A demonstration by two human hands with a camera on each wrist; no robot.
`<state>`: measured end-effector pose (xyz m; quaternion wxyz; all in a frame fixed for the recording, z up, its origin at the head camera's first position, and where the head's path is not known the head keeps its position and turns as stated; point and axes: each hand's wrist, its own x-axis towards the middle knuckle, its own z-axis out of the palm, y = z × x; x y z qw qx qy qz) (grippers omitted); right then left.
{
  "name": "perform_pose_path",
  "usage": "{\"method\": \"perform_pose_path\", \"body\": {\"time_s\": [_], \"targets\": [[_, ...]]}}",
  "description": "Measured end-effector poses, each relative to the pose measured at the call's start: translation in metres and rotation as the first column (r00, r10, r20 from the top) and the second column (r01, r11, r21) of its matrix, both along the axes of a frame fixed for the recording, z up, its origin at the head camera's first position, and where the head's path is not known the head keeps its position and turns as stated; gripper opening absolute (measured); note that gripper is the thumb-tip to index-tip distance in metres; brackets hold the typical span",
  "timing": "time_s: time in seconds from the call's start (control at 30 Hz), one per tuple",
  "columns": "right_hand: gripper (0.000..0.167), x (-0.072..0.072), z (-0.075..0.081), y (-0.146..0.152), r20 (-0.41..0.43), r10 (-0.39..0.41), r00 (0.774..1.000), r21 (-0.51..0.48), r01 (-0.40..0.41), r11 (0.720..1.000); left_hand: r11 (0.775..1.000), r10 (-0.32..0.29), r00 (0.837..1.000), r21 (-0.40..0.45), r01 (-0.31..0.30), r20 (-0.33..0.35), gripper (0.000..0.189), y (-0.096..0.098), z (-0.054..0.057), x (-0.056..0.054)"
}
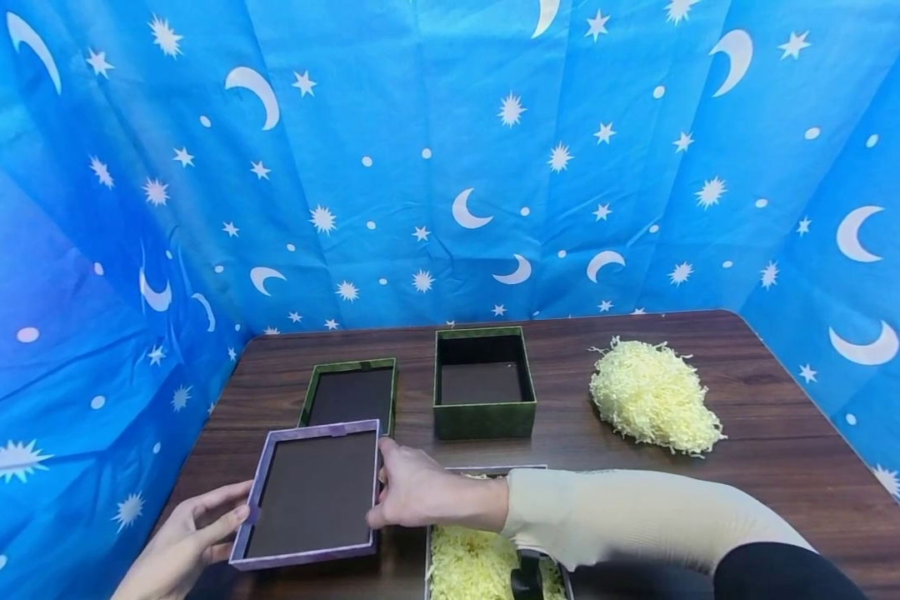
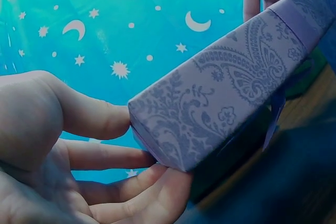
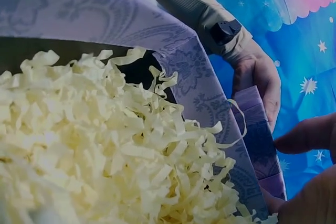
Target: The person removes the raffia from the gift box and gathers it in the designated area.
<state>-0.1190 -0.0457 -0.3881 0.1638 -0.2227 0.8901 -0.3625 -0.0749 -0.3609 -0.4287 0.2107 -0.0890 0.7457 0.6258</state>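
A purple box lid (image 1: 311, 500), its dark inside facing up, is held between both hands over the left part of the table. My left hand (image 1: 187, 533) pinches its left side; in the left wrist view, thumb and fingers meet at a corner of its paisley-patterned wall (image 2: 226, 72). A purple ribbon (image 2: 275, 116) hangs beneath. My right hand (image 1: 412, 483) grips the opposite side, thumb toward the front. Below the right forearm is a purple patterned box (image 3: 202, 82) filled with pale yellow shredded paper (image 3: 105, 145), partly hidden by the sleeve in the head view.
Behind the lid lies a green-rimmed lid (image 1: 348, 396), partly covered by it. An open green box (image 1: 483, 421) stands at the back middle of the wooden table (image 1: 570, 454). A heap of yellow shredded paper (image 1: 652, 396) sits at the right. Blue star-printed cloth (image 1: 390, 108) surrounds the table.
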Motion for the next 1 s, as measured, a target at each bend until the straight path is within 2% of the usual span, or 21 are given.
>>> {"method": "perform_pose_path", "body": {"time_s": [0.3, 0.57, 0.8, 1.0], "targets": [[0.050, 0.000, -0.004, -0.004, -0.040, 0.009, 0.999, 0.109, -0.005, 0.994, 0.998, -0.063, 0.998, 0.001, 0.063, 0.019, 0.068, -0.004, -0.010, -0.001], [0.061, -0.001, -0.008, -0.012, -0.058, 0.036, 0.998, 0.198, -0.024, 0.980, 0.997, -0.080, 0.996, 0.000, 0.080, 0.037, 0.068, -0.010, -0.015, 0.000], [0.082, 0.000, -0.009, -0.017, -0.079, 0.035, 0.996, 0.258, -0.013, 0.966, 0.995, -0.089, 0.995, -0.031, 0.090, 0.053, 0.073, -0.012, -0.018, 0.000], [0.090, 0.000, -0.008, -0.023, -0.073, 0.040, 0.997, 0.307, -0.016, 0.952, 0.994, -0.103, 0.993, -0.037, 0.105, 0.051, 0.073, -0.015, -0.021, 0.000]]}}
